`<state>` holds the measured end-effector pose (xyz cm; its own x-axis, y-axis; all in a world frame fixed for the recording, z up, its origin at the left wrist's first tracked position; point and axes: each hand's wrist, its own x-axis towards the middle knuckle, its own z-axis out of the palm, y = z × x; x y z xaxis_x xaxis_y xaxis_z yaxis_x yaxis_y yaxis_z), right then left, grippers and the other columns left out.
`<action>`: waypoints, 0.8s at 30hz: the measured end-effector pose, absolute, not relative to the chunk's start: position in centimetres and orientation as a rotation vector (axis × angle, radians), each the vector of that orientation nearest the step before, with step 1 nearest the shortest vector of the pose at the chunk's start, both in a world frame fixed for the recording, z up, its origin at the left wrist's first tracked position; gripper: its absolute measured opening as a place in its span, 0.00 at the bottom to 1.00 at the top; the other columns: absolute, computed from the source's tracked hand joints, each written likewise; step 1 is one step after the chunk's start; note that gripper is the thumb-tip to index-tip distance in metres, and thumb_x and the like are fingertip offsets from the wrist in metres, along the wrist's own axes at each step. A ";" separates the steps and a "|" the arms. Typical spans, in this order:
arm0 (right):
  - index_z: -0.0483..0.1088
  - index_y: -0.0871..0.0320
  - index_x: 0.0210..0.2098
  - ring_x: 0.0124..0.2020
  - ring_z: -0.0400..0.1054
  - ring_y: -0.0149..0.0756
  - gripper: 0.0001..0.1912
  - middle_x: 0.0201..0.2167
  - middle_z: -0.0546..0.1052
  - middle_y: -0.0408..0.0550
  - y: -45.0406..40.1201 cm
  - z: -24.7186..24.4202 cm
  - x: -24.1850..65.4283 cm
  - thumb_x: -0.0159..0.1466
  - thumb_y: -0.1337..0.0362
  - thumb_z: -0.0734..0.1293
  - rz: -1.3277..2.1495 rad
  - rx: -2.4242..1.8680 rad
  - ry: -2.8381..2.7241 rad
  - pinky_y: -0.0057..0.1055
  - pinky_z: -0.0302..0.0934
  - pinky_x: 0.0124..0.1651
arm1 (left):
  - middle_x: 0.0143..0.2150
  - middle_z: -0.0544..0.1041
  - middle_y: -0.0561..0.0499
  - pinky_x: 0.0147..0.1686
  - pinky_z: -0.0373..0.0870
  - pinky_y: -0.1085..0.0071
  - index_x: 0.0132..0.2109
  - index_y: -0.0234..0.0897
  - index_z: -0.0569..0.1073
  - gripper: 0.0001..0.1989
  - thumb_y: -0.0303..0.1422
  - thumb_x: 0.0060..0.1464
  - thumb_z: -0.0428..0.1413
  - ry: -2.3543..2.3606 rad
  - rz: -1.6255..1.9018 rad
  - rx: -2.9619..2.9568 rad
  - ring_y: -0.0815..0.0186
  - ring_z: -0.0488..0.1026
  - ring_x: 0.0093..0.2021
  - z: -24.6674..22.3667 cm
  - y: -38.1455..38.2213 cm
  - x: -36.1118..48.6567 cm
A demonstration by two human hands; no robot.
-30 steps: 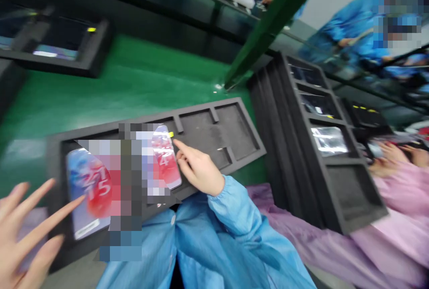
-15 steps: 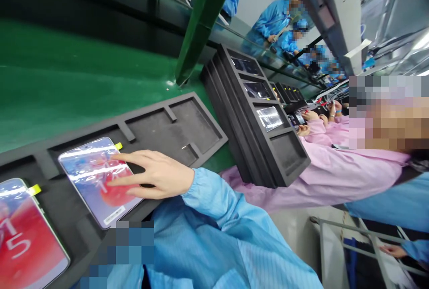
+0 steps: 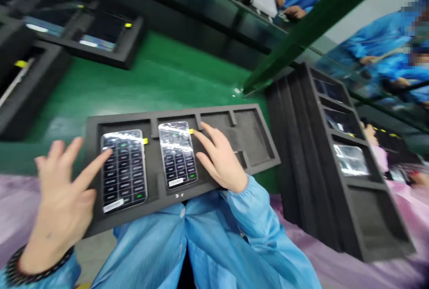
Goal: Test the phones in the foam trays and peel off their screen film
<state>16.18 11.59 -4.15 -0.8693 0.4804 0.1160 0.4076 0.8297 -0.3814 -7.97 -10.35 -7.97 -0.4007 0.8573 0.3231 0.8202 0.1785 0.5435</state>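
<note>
Two smartphones lie face up in a black foam tray [image 3: 231, 182] across my lap and the bench edge. Their dark screens show a grid of buttons with one green button, and each has a yellow tab at its side and a white label near the bottom. My left hand [image 3: 67, 190] has its fingers spread, the index fingertip at the upper left of the left phone [image 3: 124, 173]. Just right of the right phone [image 3: 178, 155], my right hand [image 3: 223, 157] is open, fingers apart, near its yellow tab. Neither hand grips anything.
Stacked black foam trays [image 3: 355, 177] stand at the right, some slots holding phones. More trays with phones [image 3: 130, 52] are on the green bench [image 3: 187, 74] at the back left. A green post [image 3: 295, 48] rises behind. People in blue and pink work nearby.
The view has swung left, bringing my left hand and the left trays into sight. The phone screens went from a red-and-blue picture to dark button grids. My right hand is off the screen.
</note>
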 end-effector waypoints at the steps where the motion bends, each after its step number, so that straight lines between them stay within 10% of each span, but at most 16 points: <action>1: 0.60 0.62 0.68 0.71 0.55 0.48 0.26 0.72 0.59 0.62 11.7 -4.0 16.2 0.74 0.57 0.56 0.510 -0.675 -2.804 0.52 0.52 0.73 | 0.78 0.43 0.62 0.70 0.32 0.29 0.70 0.69 0.52 0.25 0.44 0.69 0.37 2.380 1.015 1.717 0.46 0.39 0.78 -8.4 -10.3 -7.8; 24: 0.59 0.56 0.68 0.71 0.54 0.50 0.26 0.72 0.57 0.61 11.4 -6.7 14.3 0.74 0.55 0.55 0.353 -0.804 -2.819 0.61 0.45 0.73 | 0.78 0.45 0.50 0.70 0.24 0.30 0.66 0.52 0.68 0.24 0.46 0.66 0.49 2.367 0.822 1.659 0.40 0.41 0.77 -8.3 -7.0 -7.1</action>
